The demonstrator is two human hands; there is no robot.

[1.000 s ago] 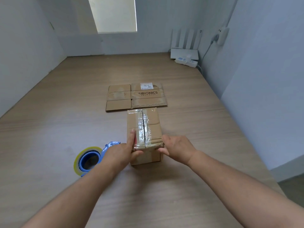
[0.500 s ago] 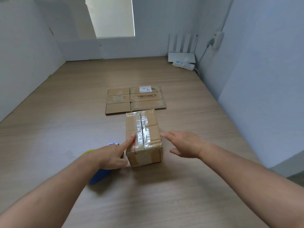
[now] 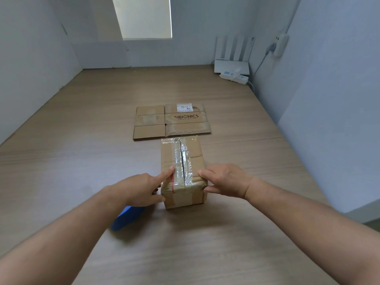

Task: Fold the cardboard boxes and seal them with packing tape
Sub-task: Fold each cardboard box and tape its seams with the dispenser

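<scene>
A sealed box [image 3: 183, 173] of brown cardboard is stood on the wooden surface [image 3: 205, 243], in the middle and just in front of the person. Its top flaps are closed. A strip of clear packing tape [image 3: 182, 157] is laid along the middle seam and folded down over the near edge. A thin red line is seen on the tape near the left corner.

The box is held at its near end from both sides. The left hand [image 3: 141, 189] is placed at the near left corner. The index finger is stretched out on the top just beside the seam, the thumb is pressed against the side below, and the other fingers are curled in. The grip of this hand is narrow and closed on the corner of the box. The right hand [image 3: 225, 182] is placed at the near right corner, with the fingers laid over the top edge and the thumb set against the side under them. Its grip is also closed on the box.

A blue tape dispenser [image 3: 125, 220] is seen on the surface to the left of the box, mostly hidden by the left forearm. Behind the box a flat cardboard [image 3: 171, 122] printed with SIBIONICS is spread out; whether the two touch cannot be told. In the far right corner a white router [image 3: 231, 65] and a power strip [image 3: 234, 76] are placed by the wall.
</scene>
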